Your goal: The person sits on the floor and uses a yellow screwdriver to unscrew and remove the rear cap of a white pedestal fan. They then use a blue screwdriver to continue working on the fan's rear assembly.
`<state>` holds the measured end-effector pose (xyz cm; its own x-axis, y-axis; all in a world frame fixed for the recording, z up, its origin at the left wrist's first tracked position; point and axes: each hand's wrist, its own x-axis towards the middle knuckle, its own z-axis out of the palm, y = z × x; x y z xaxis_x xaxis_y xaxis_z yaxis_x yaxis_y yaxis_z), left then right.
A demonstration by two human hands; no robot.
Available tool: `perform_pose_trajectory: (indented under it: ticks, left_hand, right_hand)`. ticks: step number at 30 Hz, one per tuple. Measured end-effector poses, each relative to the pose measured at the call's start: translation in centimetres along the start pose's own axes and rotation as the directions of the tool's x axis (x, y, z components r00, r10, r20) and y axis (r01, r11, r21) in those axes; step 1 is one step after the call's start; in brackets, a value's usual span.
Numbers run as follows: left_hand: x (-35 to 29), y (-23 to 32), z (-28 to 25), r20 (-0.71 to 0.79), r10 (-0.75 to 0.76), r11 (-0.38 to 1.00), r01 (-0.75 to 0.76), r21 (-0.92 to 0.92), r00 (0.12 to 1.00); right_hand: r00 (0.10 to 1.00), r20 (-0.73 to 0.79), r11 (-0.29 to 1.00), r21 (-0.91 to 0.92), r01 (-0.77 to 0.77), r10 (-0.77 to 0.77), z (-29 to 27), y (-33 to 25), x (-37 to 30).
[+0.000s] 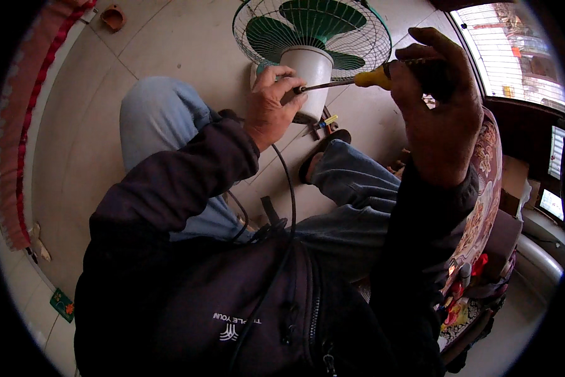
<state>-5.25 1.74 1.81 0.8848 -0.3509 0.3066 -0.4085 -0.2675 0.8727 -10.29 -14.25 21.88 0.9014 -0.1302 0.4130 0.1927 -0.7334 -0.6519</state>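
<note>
An electric fan with green blades and a wire guard lies in front of me, its white motor housing (312, 66) toward me. My right hand (438, 103) is closed round the handle of a screwdriver (373, 78), yellow at the shaft end and dark behind. Its shaft points left, and the tip meets a small dark piece (299, 90) at the side of the housing. Against that side lies my left hand (272, 105), thumb and fingers closed in around the dark piece. How the tip sits in it is too small to tell.
A black cord (288, 173) runs across my lap. Beyond my foot, a tool with a yellow and blue part (325, 124) lies on the tiled floor (188, 38). A flower-patterned seat (483, 182) stands at right, a pink curtain (15, 144) at left, and a small orange-brown dish (113, 18) far left.
</note>
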Motion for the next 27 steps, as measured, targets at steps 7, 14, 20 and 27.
perform_pose_trajectory:
  ticks: [7, 14, 20, 27]
  left_hand:
    - [0.0, 0.2, 0.3, 0.013, -0.007, 1.0, 0.007, -0.024, 1.0]
    - [0.0, -0.1, 0.0, -0.004, 0.008, 1.0, -0.008, 0.005, 1.0]
    - [0.0, 0.0, 0.1, -0.003, 0.011, 1.0, -0.011, -0.003, 1.0]
    - [0.1, 0.1, 0.1, 0.005, -0.004, 1.0, 0.005, -0.011, 1.0]
  right_hand:
    - [0.982, -0.138, 0.965, -0.209, -0.158, 0.13, -0.1, 0.0, -0.3]
    - [0.994, -0.103, 0.989, -0.137, -0.049, 0.035, 0.8, -0.7, -0.5]
    - [0.993, -0.068, 0.986, -0.129, -0.106, 0.098, 0.1, -0.3, -0.6]
    - [0.973, -0.117, 0.937, -0.268, -0.226, 0.201, 0.4, -1.3, -0.4]
